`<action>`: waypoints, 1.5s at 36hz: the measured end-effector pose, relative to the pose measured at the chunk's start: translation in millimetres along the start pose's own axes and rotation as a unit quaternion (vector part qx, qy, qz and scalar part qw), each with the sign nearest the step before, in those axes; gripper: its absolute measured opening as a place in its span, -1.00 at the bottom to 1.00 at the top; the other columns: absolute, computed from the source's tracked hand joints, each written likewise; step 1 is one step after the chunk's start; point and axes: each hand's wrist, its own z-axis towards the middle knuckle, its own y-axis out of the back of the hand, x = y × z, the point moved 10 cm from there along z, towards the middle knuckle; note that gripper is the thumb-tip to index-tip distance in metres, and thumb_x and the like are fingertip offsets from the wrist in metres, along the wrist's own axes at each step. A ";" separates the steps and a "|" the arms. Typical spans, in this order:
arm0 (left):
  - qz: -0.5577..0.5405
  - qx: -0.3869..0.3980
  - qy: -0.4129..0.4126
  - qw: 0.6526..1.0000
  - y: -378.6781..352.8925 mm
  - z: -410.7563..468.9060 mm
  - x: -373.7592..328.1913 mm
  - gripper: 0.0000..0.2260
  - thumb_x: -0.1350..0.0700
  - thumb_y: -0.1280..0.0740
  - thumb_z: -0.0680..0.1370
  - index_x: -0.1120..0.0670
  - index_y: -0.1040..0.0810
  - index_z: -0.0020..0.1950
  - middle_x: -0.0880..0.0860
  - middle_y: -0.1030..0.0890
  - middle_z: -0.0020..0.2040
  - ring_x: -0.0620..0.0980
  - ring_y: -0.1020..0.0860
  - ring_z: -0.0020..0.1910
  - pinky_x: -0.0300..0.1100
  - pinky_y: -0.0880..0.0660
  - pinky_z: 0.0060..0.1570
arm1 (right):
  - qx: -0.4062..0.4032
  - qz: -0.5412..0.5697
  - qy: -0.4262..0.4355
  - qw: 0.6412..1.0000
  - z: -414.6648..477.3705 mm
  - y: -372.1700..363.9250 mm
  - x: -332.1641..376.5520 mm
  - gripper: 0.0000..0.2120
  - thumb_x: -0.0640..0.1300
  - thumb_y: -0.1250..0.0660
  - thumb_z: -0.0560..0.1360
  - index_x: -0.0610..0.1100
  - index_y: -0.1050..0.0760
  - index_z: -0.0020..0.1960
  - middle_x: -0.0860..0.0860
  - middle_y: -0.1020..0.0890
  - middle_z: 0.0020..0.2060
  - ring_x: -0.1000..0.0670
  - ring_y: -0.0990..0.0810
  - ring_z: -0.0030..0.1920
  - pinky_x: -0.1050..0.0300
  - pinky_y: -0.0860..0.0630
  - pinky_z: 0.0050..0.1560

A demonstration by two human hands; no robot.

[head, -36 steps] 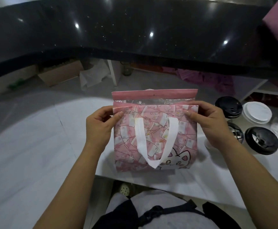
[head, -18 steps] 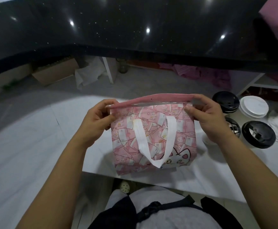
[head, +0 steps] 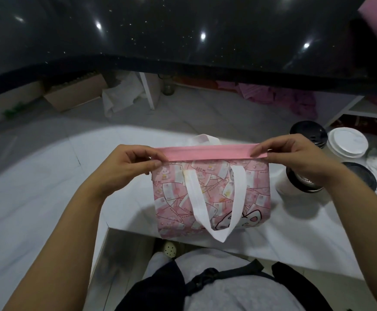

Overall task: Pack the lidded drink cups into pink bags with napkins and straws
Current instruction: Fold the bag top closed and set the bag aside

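pink bag (head: 212, 194) pinched closed, contents hidden

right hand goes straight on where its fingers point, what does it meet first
Probably the left hand, pinching the far end of the folded rim of the pink printed fabric bag.

Head view — looking down, close over hands (head: 214, 167)
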 end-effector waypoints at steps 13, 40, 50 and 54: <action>0.105 -0.066 -0.057 0.991 0.6 -29.9 -16.5 -0.72 0.08 -0.41 0.51 -0.25 -0.65 0.15 -0.19 -0.69 0.04 -0.04 -0.63 0.06 -0.09 -0.64 0.01 | -0.090 -0.063 0.080 0.991 -32.9 -12.6 29.3 -0.63 -0.42 -0.41 0.45 -0.12 -0.62 0.19 -0.03 -0.73 -0.09 0.05 -0.68 -0.07 0.17 -0.63 0.02; 0.491 -0.042 -0.225 0.840 -89.4 -55.3 -100.5 -0.71 -0.24 -0.33 0.44 -0.17 -0.70 0.04 -0.05 -0.50 -0.15 -0.01 -0.42 -0.20 -0.20 -0.28 -0.31 | -0.033 -0.528 0.219 0.820 -55.3 -124.6 89.2 -0.63 0.22 -0.19 0.50 0.03 -0.67 -0.04 0.09 -0.63 -0.17 -0.05 -0.53 -0.17 -0.02 -0.45 -0.14; 0.475 0.020 -0.251 0.843 -94.6 -54.2 -100.4 -0.80 -0.07 -0.36 0.45 -0.09 -0.73 -0.02 -0.13 -0.69 -0.19 -0.04 -0.58 -0.25 -0.11 -0.52 -0.33 | -0.005 -0.523 0.245 0.816 -54.5 -127.6 87.6 -0.63 0.10 -0.12 0.52 0.04 -0.69 -0.04 0.14 -0.64 -0.19 -0.03 -0.55 -0.18 0.02 -0.43 -0.16; 0.486 0.017 -0.276 0.829 -99.7 -54.0 -101.4 -0.80 -0.05 -0.38 0.44 -0.04 -0.75 -0.07 -0.11 -0.70 -0.25 -0.05 -0.59 -0.33 -0.16 -0.45 -0.34 | 0.000 -0.514 0.250 0.821 -51.9 -125.0 85.6 -0.63 0.08 -0.13 0.52 0.05 -0.71 -0.08 0.18 -0.66 -0.24 -0.01 -0.55 -0.22 0.02 -0.42 -0.18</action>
